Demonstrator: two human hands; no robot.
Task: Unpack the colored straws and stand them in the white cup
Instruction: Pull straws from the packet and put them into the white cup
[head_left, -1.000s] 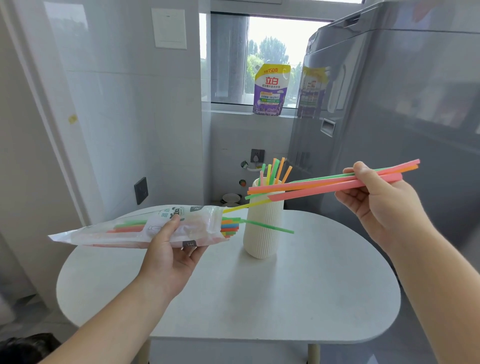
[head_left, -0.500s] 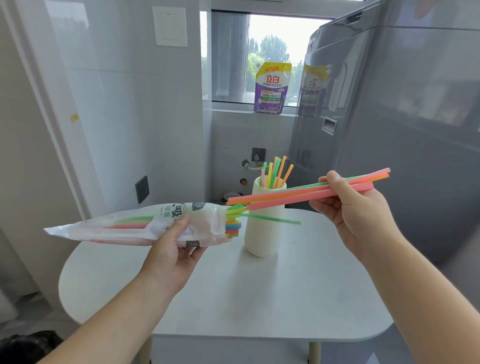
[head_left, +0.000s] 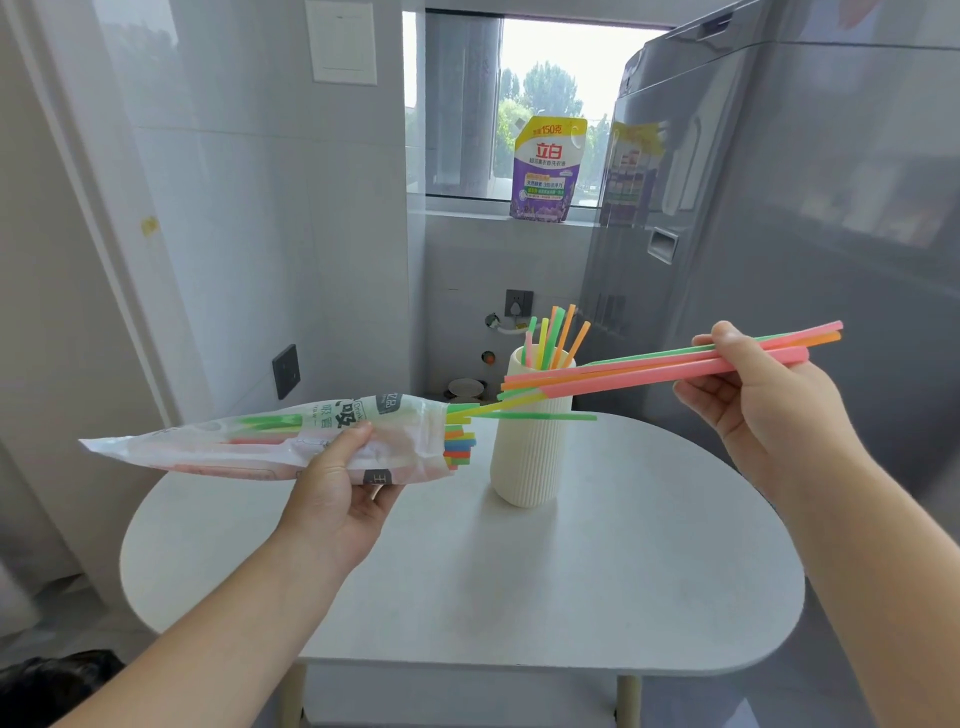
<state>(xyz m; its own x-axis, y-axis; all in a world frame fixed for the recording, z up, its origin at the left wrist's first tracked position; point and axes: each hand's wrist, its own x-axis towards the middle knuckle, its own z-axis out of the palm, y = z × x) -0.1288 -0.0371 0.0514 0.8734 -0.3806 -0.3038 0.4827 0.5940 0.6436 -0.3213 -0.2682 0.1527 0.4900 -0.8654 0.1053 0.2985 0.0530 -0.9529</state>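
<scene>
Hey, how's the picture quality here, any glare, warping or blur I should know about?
Head view: the window is blown out bright, so the sky shows no detail; the wide lens bows the wall edges and the fridge; the fridge door carries soft reflections; the cup and the straws in the right hand look sharp.

Only the two forearms and hands of the person are in the view. The left hand (head_left: 337, 488) and the right hand (head_left: 763, 400) are both bare: no glove, no ring and no bracelet or watch can be seen on them. Both forearms are bare also up to the lower edge of the picture, so no sleeve shows. The nails look short and without polish.
</scene>
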